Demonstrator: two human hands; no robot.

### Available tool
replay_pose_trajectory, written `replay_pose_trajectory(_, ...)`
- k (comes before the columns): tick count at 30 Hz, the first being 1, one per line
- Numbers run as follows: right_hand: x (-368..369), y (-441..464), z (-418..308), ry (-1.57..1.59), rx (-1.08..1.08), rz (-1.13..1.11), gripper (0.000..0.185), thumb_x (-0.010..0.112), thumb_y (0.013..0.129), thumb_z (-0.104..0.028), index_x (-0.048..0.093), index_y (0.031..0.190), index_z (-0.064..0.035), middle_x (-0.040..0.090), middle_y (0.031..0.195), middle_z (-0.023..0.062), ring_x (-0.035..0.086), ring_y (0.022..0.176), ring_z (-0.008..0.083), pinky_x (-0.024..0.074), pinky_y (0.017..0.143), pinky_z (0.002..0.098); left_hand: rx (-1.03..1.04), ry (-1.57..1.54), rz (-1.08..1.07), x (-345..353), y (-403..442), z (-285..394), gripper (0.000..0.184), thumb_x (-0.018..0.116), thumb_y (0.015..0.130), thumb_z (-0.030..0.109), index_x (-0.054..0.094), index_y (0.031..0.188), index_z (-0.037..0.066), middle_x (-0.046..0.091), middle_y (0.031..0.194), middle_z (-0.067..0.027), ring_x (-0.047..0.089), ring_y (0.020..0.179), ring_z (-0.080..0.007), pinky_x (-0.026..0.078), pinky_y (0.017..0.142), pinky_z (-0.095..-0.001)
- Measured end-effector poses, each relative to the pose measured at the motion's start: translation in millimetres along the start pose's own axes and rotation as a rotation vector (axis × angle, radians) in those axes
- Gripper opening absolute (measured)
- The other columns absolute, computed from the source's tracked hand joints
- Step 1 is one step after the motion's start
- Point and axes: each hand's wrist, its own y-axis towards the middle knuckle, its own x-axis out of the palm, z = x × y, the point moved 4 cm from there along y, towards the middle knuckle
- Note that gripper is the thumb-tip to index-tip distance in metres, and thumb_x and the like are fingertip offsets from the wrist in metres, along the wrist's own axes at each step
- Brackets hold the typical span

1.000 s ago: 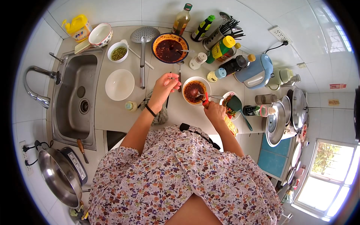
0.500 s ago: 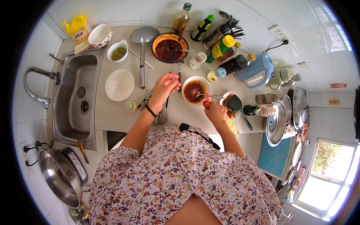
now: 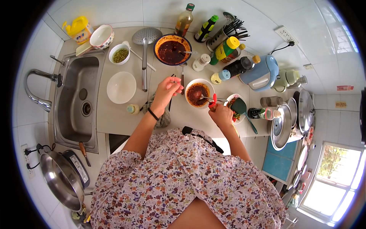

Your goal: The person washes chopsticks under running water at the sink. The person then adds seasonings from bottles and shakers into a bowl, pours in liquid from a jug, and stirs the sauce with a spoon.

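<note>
Pale counter [image 3: 112, 118]; right hand [image 3: 222, 115] closed round red-topped bottle [image 3: 212, 107]; left hand [image 3: 167, 91] half-curled, grip unclear.

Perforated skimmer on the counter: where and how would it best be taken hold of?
Probably by the lower end of its long handle, from above on the near side. The handle points toward the counter's near edge, with the broad perforated head at the far end, and the pale stick crosses it farther up.
</note>
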Motion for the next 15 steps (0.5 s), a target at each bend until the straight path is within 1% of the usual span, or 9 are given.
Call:
replay_pose_trajectory(1, -7, -2, -1, 0.001, -0.002, 0.003, 0.025, 0.059, 0.069, -0.03, 0.062, 0.075, -0.0057, 0.062, 0.068, 0.0159, 0.062, 0.067, 0.0304, 0.0475, 0.064, 0.0399, -0.006, -0.012, 0.008, 0, 0, 0, 0.022, 0.052, 0.086, 0.02, 0.053, 0.102, 0.005, 0.062, 0.086, -0.0035, 0.056, 0.076, -0.0089, 0.042, 0.068, -0.0224)
replay_pose_trajectory(3, -27, -8, -3, 0.209, -0.005, 0.048, 0.028, 0.059, 0.069, -0.032, 0.061, 0.072, -0.0037, 0.06, 0.063, 0.0166, 0.061, 0.064, 0.0322, 0.047, 0.062, 0.0405, -0.006, -0.009, 0.007, -1, 0, 1, 0.022, 0.052, 0.086, 0.02, 0.052, 0.103, 0.005, 0.062, 0.086, -0.0035, 0.056, 0.076, -0.0089, 0.041, 0.068, -0.0227)
replay_pose_trajectory(4, -35, -10, -2, 0.211, -0.007, 0.056, 0.028, 0.059, 0.069, -0.032, 0.061, 0.072, -0.0037, 0.06, 0.063, 0.0166, 0.061, 0.064, 0.0322, 0.047, 0.062, 0.0405, -0.008, -0.009, 0.008, 0, 1, 1, 0.023, 0.052, 0.086, 0.02, 0.052, 0.103, 0.005, 0.062, 0.086, -0.0035, 0.056, 0.076, -0.009, 0.041, 0.068, -0.0229)
replay_pose_trajectory(7, -69, -12, 2, 0.427, -0.015, 0.196, 0.031, 0.063, 0.068, -0.032, 0.06, 0.068, -0.0014, 0.059, 0.061, 0.0176, 0.059, 0.061, 0.0336, 0.0475, 0.061, 0.0401, -0.01, 0.023, 0.01, -2, 3, -1, 0.023, 0.052, 0.087, 0.023, 0.053, 0.103, 0.006, 0.062, 0.087, -0.0039, 0.057, 0.077, -0.0098, 0.042, 0.069, -0.0233)
replay_pose_trajectory(8, -80, -11, 5, 0.564, 0.005, 0.215, 0.028, 0.066, 0.067, -0.027, 0.059, 0.066, -0.0004, 0.058, 0.059, 0.0159, 0.06, 0.057, 0.029, 0.0477, 0.06, 0.0366, -0.001, 0.025, 0.009, -2, 3, -1, 0.023, 0.052, 0.087, 0.023, 0.053, 0.103, 0.006, 0.062, 0.087, -0.0039, 0.057, 0.077, -0.0098, 0.042, 0.069, -0.0233)
replay_pose_trajectory(10, -107, -3, 6, 0.821, -0.018, 0.209, 0.023, 0.067, 0.07, -0.02, 0.057, 0.065, 0.0, 0.059, 0.057, 0.0098, 0.058, 0.053, 0.0184, 0.0469, 0.056, 0.03, -0.033, 0.001, 0.012, -1, 5, -4, 0.023, 0.052, 0.087, 0.024, 0.053, 0.103, 0.006, 0.062, 0.086, -0.0039, 0.057, 0.076, -0.0098, 0.042, 0.069, -0.0231)
replay_pose_trajectory(12, -144, 4, -11, 1.255, -0.154, 0.282, 0.019, 0.064, 0.075, -0.015, 0.057, 0.064, -0.0007, 0.058, 0.057, 0.0035, 0.054, 0.053, 0.0096, 0.045, 0.054, 0.0248, -0.018, 0.001, 0.01, -1, 8, -7, 0.024, 0.051, 0.088, 0.024, 0.053, 0.103, 0.006, 0.062, 0.086, -0.0035, 0.057, 0.076, -0.0097, 0.042, 0.069, -0.023)
replay_pose_trajectory(13, -165, 10, -17, 1.188, -0.194, 0.316, 0.016, 0.063, 0.077, -0.012, 0.057, 0.066, -0.0013, 0.059, 0.061, 0.0011, 0.053, 0.056, 0.0069, 0.0444, 0.055, 0.0224, -0.012, -0.003, 0.009, -1, 9, -6, 0.024, 0.051, 0.088, 0.024, 0.053, 0.103, 0.006, 0.062, 0.085, -0.0035, 0.057, 0.076, -0.0096, 0.042, 0.069, -0.023)
replay_pose_trajectory(15, -190, 29, -31, 1.112, -0.286, 0.45, 0.015, 0.068, 0.074, -0.012, 0.059, 0.07, -0.001, 0.06, 0.063, 0.001, 0.053, 0.059, 0.0056, 0.0442, 0.057, 0.0215, 0.014, -0.005, 0.014, -3, 9, -6, 0.023, 0.051, 0.088, 0.024, 0.053, 0.103, 0.006, 0.062, 0.086, -0.0037, 0.057, 0.076, -0.0097, 0.042, 0.069, -0.0231)
